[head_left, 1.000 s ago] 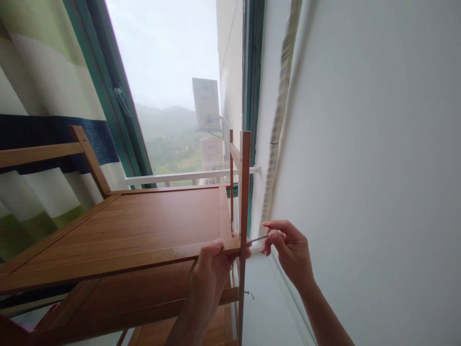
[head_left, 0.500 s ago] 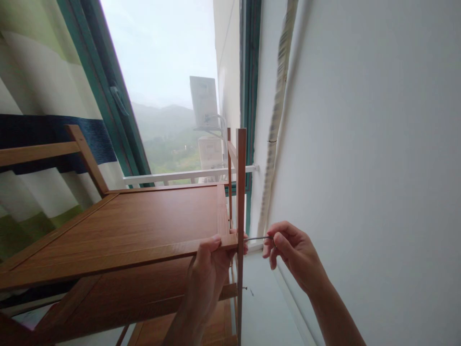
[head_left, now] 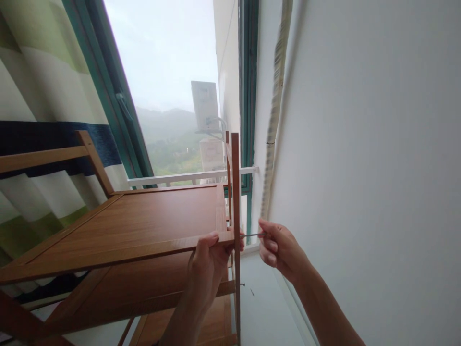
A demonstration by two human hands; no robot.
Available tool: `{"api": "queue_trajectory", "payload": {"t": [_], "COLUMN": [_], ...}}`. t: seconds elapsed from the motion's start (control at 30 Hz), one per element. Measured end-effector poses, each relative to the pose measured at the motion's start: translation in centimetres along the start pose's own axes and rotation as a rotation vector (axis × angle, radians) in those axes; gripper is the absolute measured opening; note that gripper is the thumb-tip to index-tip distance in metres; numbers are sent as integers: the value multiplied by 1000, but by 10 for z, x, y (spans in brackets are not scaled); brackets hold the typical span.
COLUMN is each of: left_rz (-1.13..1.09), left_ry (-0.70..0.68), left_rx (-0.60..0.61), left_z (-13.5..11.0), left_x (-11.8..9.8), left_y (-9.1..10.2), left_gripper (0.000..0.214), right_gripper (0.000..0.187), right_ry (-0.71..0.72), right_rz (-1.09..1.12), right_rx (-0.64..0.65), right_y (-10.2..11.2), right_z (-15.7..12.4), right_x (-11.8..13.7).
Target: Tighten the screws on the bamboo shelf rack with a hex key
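My left hand [head_left: 209,262] is closed round the front right corner of the wooden shelf board [head_left: 154,216], thumb on top. Its fingertips reach past the upright post [head_left: 236,192] at the shelf's right end. On the post's outer side, my right hand [head_left: 283,250] pinches a thin metal hex key [head_left: 253,235]. The key lies level, its tip against the post at the board's height; the end in my fingers is mostly hidden. Lower on the same post, a screw [head_left: 242,284] sticks out.
Lower shelf boards [head_left: 118,288] sit beneath the top one. A white wall [head_left: 360,144] rises on the right, with a wrapped pipe [head_left: 275,110] along it. Behind are a green-framed window, a white rail [head_left: 173,179] and a striped curtain [head_left: 46,96] at left.
My right hand has turned about the hex key, its fingers now curled in more tightly, and sits slightly further left. My left hand keeps its hold on the shelf. The view has shifted slightly.
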State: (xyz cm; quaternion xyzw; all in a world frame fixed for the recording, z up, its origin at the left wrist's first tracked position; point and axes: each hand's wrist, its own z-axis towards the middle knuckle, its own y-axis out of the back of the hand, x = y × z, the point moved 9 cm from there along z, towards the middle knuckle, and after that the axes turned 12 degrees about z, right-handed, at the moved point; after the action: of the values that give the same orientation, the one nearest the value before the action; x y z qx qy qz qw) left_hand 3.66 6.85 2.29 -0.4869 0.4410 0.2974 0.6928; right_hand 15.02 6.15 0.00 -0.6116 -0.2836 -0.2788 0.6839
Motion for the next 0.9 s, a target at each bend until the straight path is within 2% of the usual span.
{"api": "queue_trajectory", "payload": {"t": [0.07,0.2,0.3,0.37,0.4,0.53,0.6,0.67,0.8,0.9], "left_rz": [-4,-3,6,8,10,4,-6,-11,-32,-48], "left_ry": [-18,-46,-51,-48,-46,-45,-43,-40,-24,-19], "left_rx": [-1,-22,-18,-17,-16,-3,-11,-23,-25,-15], "left_z": [0,-1,-1,-1,-1,0,0,0,-1,-1], "left_x": [-2,-3,-3,-3,-2,-1,-1,-1,0,0], "left_y": [-2,-2,-2,-1,-1,0,0,1,1,1], "left_gripper": [29,29,30,30,30,29,28,27,27,25], "right_gripper": [29,23,24,25,30,40,38,35,20,18], "right_ry": [63,364,441,409,348,-16,-116,-75,240,315], "right_rz": [39,-100,-221,-265,-262,-94,-56,-117,-237,-273], "right_rx": [1,27,23,-7,-5,53,63,72,78,133], "right_y": [0,4,8,9,8,-5,-9,-10,-3,1], "right_z": [0,-8,-13,-14,-13,-14,-16,-16,-23,-29], "right_x": [4,25,27,25,21,0,-3,5,33,35]}}
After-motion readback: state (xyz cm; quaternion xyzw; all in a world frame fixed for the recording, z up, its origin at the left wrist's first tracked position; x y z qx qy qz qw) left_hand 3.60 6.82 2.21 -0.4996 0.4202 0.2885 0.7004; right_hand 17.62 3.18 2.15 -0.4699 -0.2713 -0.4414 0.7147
